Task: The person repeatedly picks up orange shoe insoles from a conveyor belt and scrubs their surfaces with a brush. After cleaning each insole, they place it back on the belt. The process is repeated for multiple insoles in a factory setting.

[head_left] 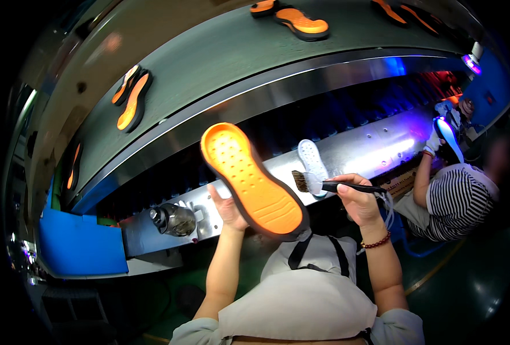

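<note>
My left hand (230, 210) holds up an orange shoe sole (254, 184) with a black rim, gripping it from its left side and underneath. The sole is tilted, its dimpled orange face toward me; part of the hand is hidden behind it. Between the fingers of my right hand (358, 199) is the black handle of a brush (335, 185). Its dark bristles point left toward the sole, with a gap between them. Behind the brush, a pale shoe sole (311, 160) lies on the metal ledge (355, 141), partly covered by the brush.
Beyond the ledge runs a green conveyor belt (209, 63) carrying several orange-and-black soles (133, 106). A dark bottle (179, 220) stands on the ledge at left, near a blue panel (82, 244). At right a person in a striped top (459, 198) holds a sole (449, 138) under bluish light.
</note>
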Demonstrator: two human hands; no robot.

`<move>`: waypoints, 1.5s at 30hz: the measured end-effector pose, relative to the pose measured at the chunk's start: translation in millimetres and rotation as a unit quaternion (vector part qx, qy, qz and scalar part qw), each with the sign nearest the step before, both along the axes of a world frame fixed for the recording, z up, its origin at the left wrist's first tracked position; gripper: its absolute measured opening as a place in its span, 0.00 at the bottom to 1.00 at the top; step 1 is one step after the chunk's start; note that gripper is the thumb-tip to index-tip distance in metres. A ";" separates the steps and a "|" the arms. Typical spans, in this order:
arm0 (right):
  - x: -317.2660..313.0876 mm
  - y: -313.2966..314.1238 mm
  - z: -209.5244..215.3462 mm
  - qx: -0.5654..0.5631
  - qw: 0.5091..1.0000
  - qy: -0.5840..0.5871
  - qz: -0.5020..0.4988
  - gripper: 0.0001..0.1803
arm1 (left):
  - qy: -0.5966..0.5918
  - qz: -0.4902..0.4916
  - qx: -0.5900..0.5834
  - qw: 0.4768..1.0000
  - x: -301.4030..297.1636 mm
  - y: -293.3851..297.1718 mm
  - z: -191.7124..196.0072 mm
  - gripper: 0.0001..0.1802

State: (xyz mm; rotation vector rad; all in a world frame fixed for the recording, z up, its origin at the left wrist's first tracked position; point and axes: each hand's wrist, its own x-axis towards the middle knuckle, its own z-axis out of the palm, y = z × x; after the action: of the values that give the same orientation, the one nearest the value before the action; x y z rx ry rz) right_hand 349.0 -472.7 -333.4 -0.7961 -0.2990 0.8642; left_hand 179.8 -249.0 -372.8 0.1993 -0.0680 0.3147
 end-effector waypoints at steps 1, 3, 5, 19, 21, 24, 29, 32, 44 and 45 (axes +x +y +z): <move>-4.4 3.8 7.1 0.013 1.000 -0.005 0.010 0.11 | 0.014 0.002 0.000 1.000 -0.3 -1.3 -2.2 0.46; -14.9 14.3 12.3 -0.002 0.999 -0.015 0.036 0.11 | 0.020 -0.044 0.002 0.999 1.0 -6.5 0.7 0.48; -24.1 26.9 13.7 -0.026 0.998 -0.024 0.060 0.11 | 0.056 -0.024 -0.008 0.998 3.0 -12.1 1.9 0.45; -18.5 84.5 36.5 -0.098 0.971 -0.212 0.051 0.09 | 0.151 -0.022 0.109 0.982 -2.6 -47.5 17.1 0.46; -16.7 85.1 38.8 -0.113 0.959 -0.255 0.042 0.08 | 0.146 -0.019 0.116 0.982 1.3 -52.0 16.6 0.45; -19.9 85.7 40.7 -0.150 0.923 -0.355 0.019 0.08 | 0.163 -0.005 0.134 0.978 11.2 -59.2 10.6 0.44; -47.8 83.7 29.0 -0.114 0.749 -0.642 -0.118 0.06 | 0.287 0.075 0.178 0.938 30.6 -63.8 10.9 0.44; -62.3 53.2 23.4 -0.113 0.762 -0.635 -0.054 0.06 | 0.257 0.117 0.125 0.951 32.8 -44.2 12.7 0.43; 31.5 47.0 71.4 -0.094 0.907 -0.410 0.037 0.07 | 0.166 0.001 0.134 0.977 60.4 -85.2 35.8 0.46; 32.0 45.0 70.8 -0.112 0.915 -0.378 0.081 0.08 | 0.183 -0.016 0.143 0.973 66.0 -87.9 46.0 0.46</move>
State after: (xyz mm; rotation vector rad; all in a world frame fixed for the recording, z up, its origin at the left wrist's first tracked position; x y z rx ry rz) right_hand 381.0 -427.7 -262.6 -1.3244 -0.9724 0.7172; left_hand 245.8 -336.9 -326.8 0.5379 0.2496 0.2316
